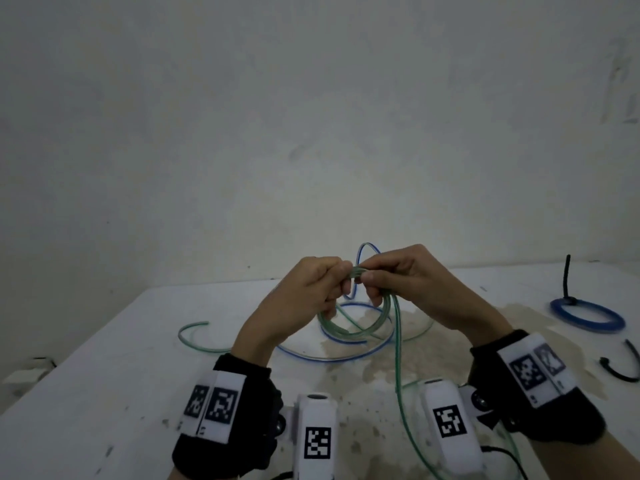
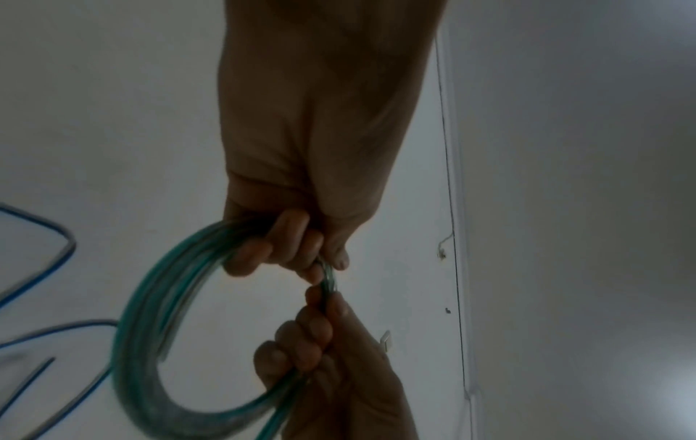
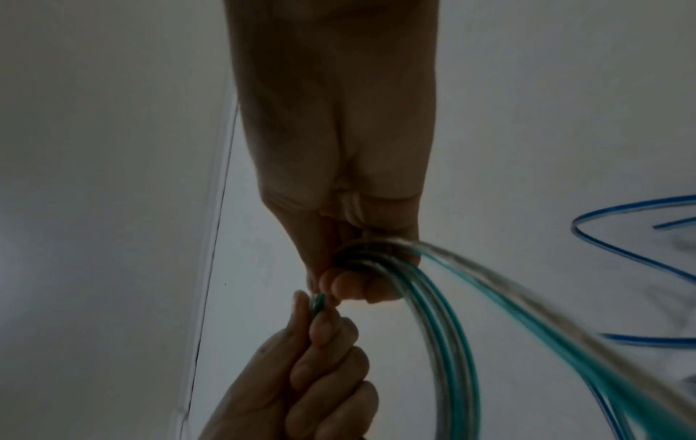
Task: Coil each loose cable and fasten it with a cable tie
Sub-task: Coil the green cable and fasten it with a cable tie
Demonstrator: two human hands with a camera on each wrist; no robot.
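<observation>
You are gathering the green-striped clear plastic cable [image 1: 349, 327] into loops, holding the coil in the air above the middle of the stained white table [image 1: 104, 375]. Your left hand [image 1: 304, 292] is curling its fingers round the bundle at the coil's 11 o'clock, and your right hand [image 1: 408, 285] is clamping finger and thumb on the same strands at 1 o'clock — the two hands are almost touching. The coil is hanging down toward 6 o'clock, and a long green tail is running off past your right wrist to the table's near edge, so the coiling step is not finished.

Underneath, a loose blue-striped clear cable [image 1: 346, 355] is sprawling on the table. At 3 o'clock a blue coil [image 1: 588, 315] is lying already bound with a black tie, and a spare black cable tie [image 1: 623, 368] is resting at 4 o'clock.

Next you will probably be drawing in the tail loop by loop, keeping one hand tight on the bundle — then reaching for that spare tie.
</observation>
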